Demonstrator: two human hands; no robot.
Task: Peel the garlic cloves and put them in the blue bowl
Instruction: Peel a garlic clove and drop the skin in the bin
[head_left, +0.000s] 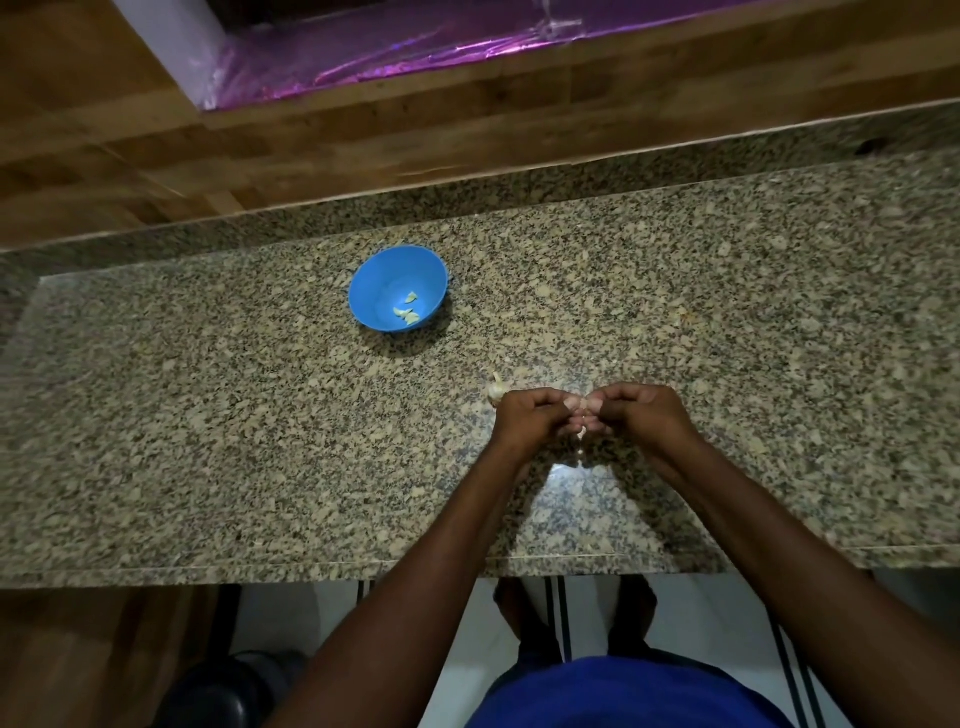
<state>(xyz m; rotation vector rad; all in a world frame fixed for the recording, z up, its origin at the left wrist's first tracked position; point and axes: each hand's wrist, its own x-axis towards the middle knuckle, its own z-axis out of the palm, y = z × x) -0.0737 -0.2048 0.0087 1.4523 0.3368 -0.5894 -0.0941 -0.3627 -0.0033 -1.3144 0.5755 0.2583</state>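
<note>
Both hands meet over the near counter (208, 415), left hand (530, 415) and right hand (641, 413) pinching one garlic clove (581, 427), well short of the blue bowl (374, 280) far-left, where slippery skin could squirt it floorward.

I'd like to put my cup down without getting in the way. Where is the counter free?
Bare granite counter lies left of the blue bowl and the left hand, and again right of the right hand. It is crowded only where both hands pinch a garlic clove, with the garlic head beside them.
</note>
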